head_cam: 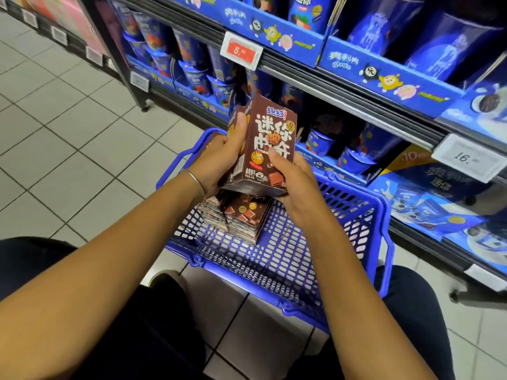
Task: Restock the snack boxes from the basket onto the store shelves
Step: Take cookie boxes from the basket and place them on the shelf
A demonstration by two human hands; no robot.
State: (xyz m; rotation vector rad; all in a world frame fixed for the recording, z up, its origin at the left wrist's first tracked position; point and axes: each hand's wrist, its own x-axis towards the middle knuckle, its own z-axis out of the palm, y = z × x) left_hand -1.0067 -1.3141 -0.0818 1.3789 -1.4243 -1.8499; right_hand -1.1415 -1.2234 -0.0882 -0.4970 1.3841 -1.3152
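Observation:
Brown snack boxes (270,133) with white lettering stand upright above the blue plastic basket (277,267), held between both hands. My left hand (223,157) grips them from the left side, thumb on the upper edge. My right hand (295,185) holds the lower right corner, thumb on the front face. Whether it is two boxes or more I cannot tell. A stack of several more brown boxes (238,218) lies in the far half of the basket, just under the held ones.
Store shelves (323,80) with blue cookie cups and boxes run along the right, with price tags (241,50) on the rails. The basket sits on the tiled floor (63,127) between my knees. A dark shelf post (123,64) stands at the left.

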